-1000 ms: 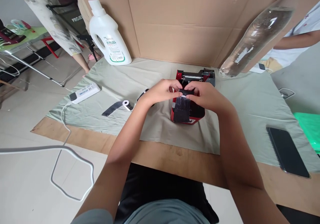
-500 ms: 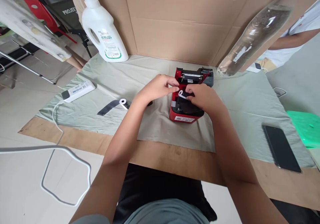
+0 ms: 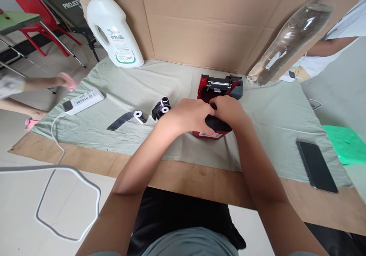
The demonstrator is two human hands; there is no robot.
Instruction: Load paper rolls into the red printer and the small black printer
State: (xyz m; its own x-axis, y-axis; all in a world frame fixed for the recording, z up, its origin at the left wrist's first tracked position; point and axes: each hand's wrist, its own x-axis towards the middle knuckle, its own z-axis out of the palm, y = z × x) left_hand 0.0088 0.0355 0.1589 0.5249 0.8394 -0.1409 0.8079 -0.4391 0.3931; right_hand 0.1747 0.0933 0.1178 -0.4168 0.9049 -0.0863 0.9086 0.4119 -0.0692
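Note:
A red and black label printer (image 3: 204, 84) stands on the cloth with its lid raised; rollers show in its top part. Over its middle, my right hand (image 3: 231, 111) has its fingers pinched together at a black ribbon (image 3: 219, 125), part of which shows below the hands. The ribbon's white core is hidden. My left hand (image 3: 194, 115) reaches across from the left, its index finger meeting the right fingertips and its thumb spread down over the printer's front. To the left lie a black ribbon roll (image 3: 140, 116) with a loose tail and another dark ribbon roll (image 3: 164, 109).
A white detergent bottle (image 3: 122, 42) and a tilted clear water bottle (image 3: 291, 39) stand before a cardboard panel (image 3: 197, 23). A white power strip (image 3: 84, 101) lies at left, a phone (image 3: 317, 166) at right. Another person's hands (image 3: 67, 80) are near the left edge.
My left hand has moved right and toward me, over the printer's front, covering the ribbon's white core. The view has shifted slightly, and a person at left has moved.

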